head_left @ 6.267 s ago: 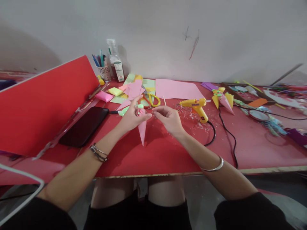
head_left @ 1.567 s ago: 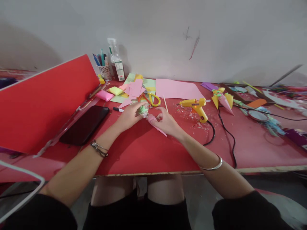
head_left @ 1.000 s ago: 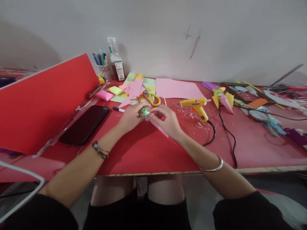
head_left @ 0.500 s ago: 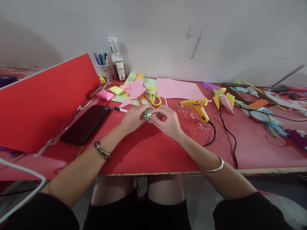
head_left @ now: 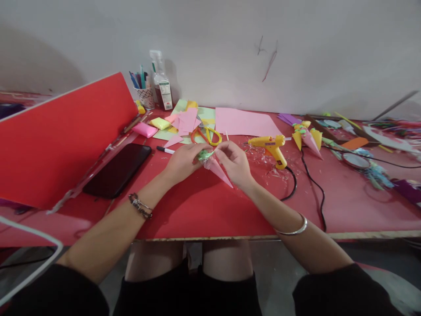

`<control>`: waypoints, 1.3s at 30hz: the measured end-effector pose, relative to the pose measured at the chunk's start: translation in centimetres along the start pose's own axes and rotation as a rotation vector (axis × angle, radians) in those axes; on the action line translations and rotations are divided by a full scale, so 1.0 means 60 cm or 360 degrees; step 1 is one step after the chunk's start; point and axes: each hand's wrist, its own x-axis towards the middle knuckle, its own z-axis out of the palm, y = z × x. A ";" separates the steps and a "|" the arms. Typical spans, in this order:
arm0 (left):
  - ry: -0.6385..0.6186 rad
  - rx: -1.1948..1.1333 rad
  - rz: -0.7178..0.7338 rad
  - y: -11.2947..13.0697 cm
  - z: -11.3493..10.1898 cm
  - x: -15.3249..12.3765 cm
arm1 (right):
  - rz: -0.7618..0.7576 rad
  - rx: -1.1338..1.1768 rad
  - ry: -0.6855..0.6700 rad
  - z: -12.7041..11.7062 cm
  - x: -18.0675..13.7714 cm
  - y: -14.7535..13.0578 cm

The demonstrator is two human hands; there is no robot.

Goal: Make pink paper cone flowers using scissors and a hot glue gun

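Note:
My left hand [head_left: 185, 163] is closed around a soft green lump, which looks like modelling clay [head_left: 205, 154], with crinkled clear wrapping [head_left: 208, 164] below it. From that lump a thin green strand stretches to my right hand [head_left: 234, 163], whose thumb and forefinger pinch its end. A pink paper cone [head_left: 221, 173] points down to the right just under the wrapping, between the hands; whether my left fingers also hold it is hidden. Behind the hands lie scissors [head_left: 213, 137] with yellow and red handles. A white marker with a black cap [head_left: 164, 150] sits beside my left hand.
A yellow glue gun [head_left: 271, 147] with a black cord lies at right among glue shreds. Beyond it rests a pink and yellow cone piece [head_left: 307, 135]. At left are a black phone [head_left: 117, 171] and a leaning red board [head_left: 66, 140]. A glass bottle [head_left: 163, 90] stands behind.
My right hand has pulled slightly right, away from my left, drawing out a green strand. More of the pink cone now shows between the hands. My left hand has stayed in place.

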 end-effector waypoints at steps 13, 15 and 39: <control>0.0124 0.0252 -0.0454 -0.017 -0.012 0.003 | 0.0127 0.0111 0.0117 -0.002 0.005 0.003; 0.0109 0.0270 -0.0575 -0.019 -0.015 0.002 | 0.0151 0.0170 0.0108 -0.001 0.005 0.003; -0.0279 0.0657 -0.0914 -0.006 -0.024 0.003 | 0.0307 0.0313 -0.0044 -0.001 0.005 0.002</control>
